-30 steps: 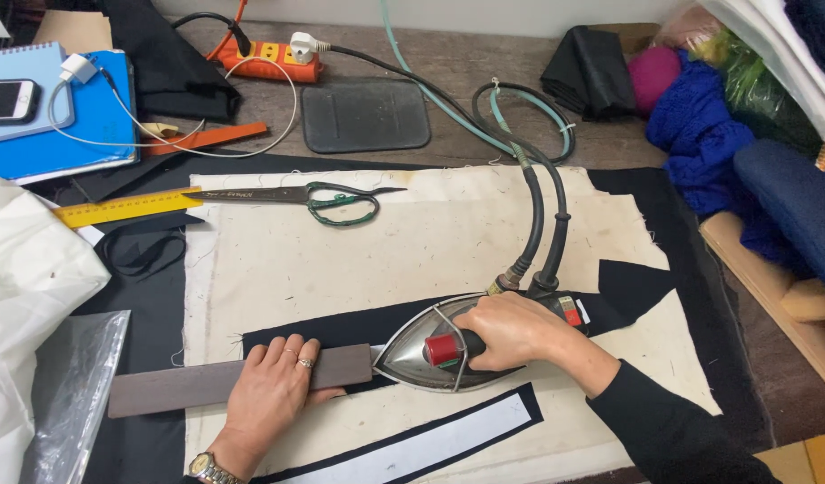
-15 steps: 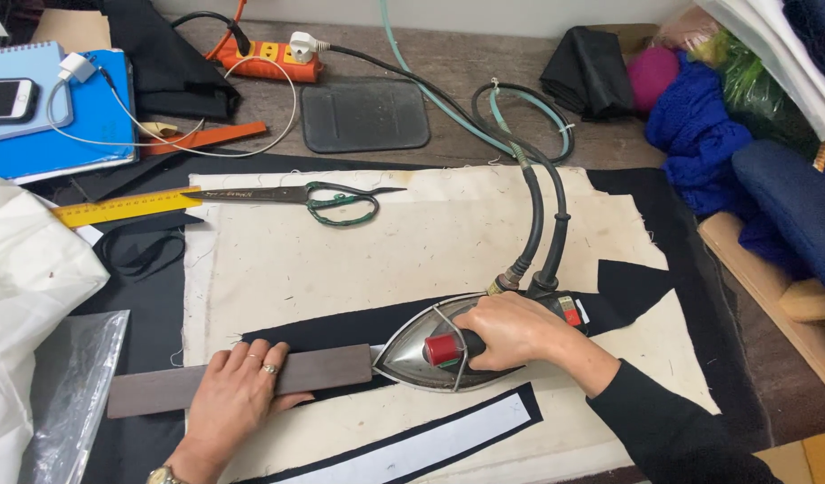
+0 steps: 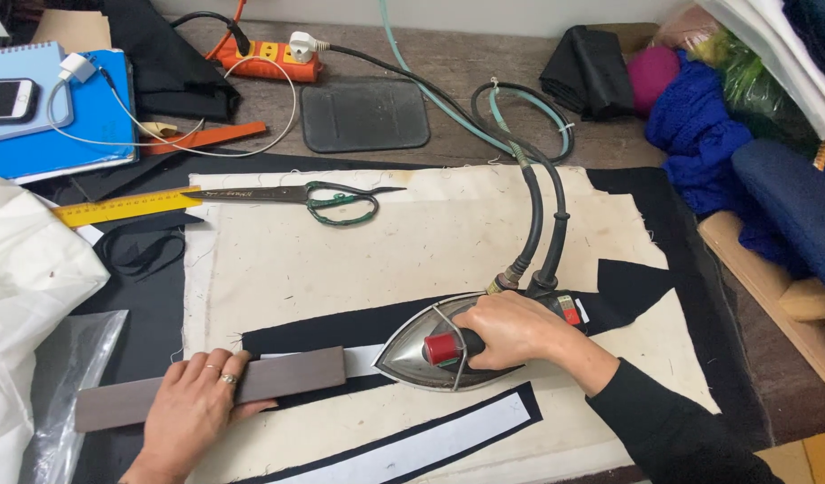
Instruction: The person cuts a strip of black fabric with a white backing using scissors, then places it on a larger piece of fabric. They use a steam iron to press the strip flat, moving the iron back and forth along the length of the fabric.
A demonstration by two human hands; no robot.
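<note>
Right hand [image 3: 511,330] clamped on the iron [image 3: 448,345], left hand [image 3: 193,403] flat on the grey bar [image 3: 287,381]; its long axis runs leftward from the iron's nose, over the black strip [image 3: 323,332].

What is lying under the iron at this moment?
Under the iron lies a black fabric strip with a white strip on it, over cream cloth. The part directly beneath the iron is covered.

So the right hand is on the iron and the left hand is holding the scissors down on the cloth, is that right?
Not quite. The right hand is on the iron, but the left hand presses the flat brown bar, not the scissors, which lie untouched further up the cloth. The head view shows it.
</note>
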